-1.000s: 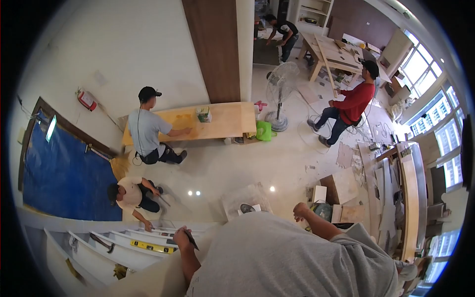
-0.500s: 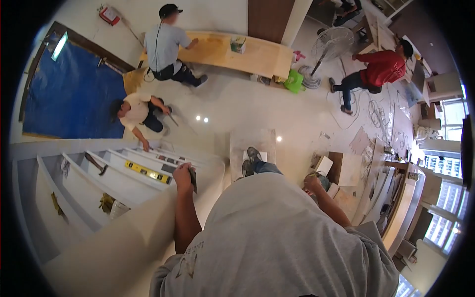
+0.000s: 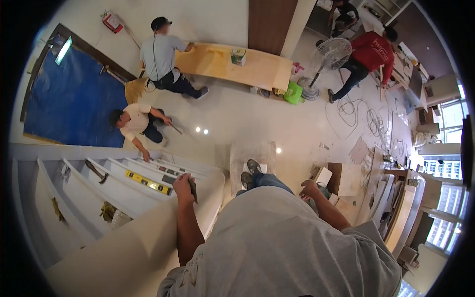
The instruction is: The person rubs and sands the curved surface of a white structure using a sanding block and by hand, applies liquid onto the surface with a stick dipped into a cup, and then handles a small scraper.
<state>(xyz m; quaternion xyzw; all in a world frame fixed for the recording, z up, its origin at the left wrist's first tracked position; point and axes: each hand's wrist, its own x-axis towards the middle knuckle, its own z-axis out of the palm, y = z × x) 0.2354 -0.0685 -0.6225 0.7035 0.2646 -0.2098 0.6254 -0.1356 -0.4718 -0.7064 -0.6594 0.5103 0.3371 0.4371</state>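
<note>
My left hand (image 3: 182, 186) is closed around a thin dark flat piece (image 3: 193, 190), held at the rounded edge of a large white cabinet (image 3: 141, 220) lying beside me. A yellow spirit level (image 3: 148, 182) rests among the cabinet's dividers just beyond that hand. Farther along the same cabinet lie a hammer (image 3: 97, 171) and a pair of yellowish gloves (image 3: 108, 211). To the right of my body my right hand (image 3: 309, 189) has its fingers curled in; I cannot tell what it holds. Wood offcuts (image 3: 324, 176) on the floor show just past it.
One person (image 3: 138, 123) crouches at the cabinet's far end with a hand on it. Another (image 3: 163, 54) is beside a long wooden panel (image 3: 262, 69). Near a standing fan (image 3: 332, 54), a person in red (image 3: 371, 54) bends over boards. Cables (image 3: 351, 111) lie on the floor.
My right hand has moved slightly left and toward me. My left hand stays at the cabinet edge. The person in red has turned away and bent toward the boards.
</note>
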